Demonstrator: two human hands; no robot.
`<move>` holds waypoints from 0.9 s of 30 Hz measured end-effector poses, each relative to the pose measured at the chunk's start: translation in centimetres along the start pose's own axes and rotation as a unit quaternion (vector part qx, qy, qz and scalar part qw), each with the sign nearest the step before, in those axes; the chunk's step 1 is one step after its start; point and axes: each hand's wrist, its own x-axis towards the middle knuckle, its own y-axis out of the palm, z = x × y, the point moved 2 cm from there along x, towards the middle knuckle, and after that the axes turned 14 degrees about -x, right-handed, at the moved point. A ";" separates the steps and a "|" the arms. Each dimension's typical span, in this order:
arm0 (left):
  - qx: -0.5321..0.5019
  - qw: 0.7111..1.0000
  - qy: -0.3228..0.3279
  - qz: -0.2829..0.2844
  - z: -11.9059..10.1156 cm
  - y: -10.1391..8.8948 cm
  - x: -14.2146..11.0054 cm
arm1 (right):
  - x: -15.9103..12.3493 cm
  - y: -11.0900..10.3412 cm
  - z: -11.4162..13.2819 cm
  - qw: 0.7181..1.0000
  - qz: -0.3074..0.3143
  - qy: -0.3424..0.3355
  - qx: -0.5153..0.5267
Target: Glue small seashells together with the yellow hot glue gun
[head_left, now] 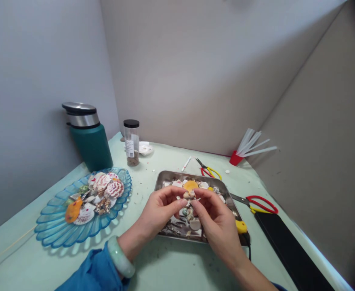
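Above a metal tray [165, 174], my left hand [162, 206] and my right hand [216, 218] meet, fingertips pinched. Between them they hold small seashells [189, 195], pale and brownish; the exact number and how they join cannot be made out. Beneath, the tray carries shells and bits, among them a round orange-yellow shell [191, 185] and a greyish shell [194, 224]. Part of the tray's contents is hidden by my hands. A yellow tool end [241, 227] with a black cord shows beside my right hand, at the tray's right side.
A scalloped blue plate [48, 232] bearing seashells lies left. Behind it stand a teal bottle [91, 147] and a clear jar [131, 143]. Scissors [260, 204], smaller snips [209, 171], a black slab [286, 246] and a red cup [236, 158] with glue sticks [250, 143] are right and behind.
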 end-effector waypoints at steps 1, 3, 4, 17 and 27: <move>0.001 1.000 -0.002 -0.004 0.0 0.0 0.0 | 0.0 0.0 0.0 1.000 -0.002 -0.001 0.002; 0.003 1.000 -0.003 -0.007 -0.1 0.0 -0.1 | 0.0 0.0 0.0 1.000 -0.003 -0.001 0.004; 0.005 1.000 -0.004 -0.006 -0.1 0.0 -0.1 | 0.0 0.0 0.0 1.000 -0.003 -0.001 0.005; -0.005 1.000 -0.006 0.005 0.1 -0.2 -0.1 | -0.2 -0.1 -0.1 1.000 0.000 0.013 0.010; 0.037 0.999 0.012 0.018 0.1 -0.2 -0.1 | -0.1 0.1 0.1 1.000 0.003 -0.018 -0.010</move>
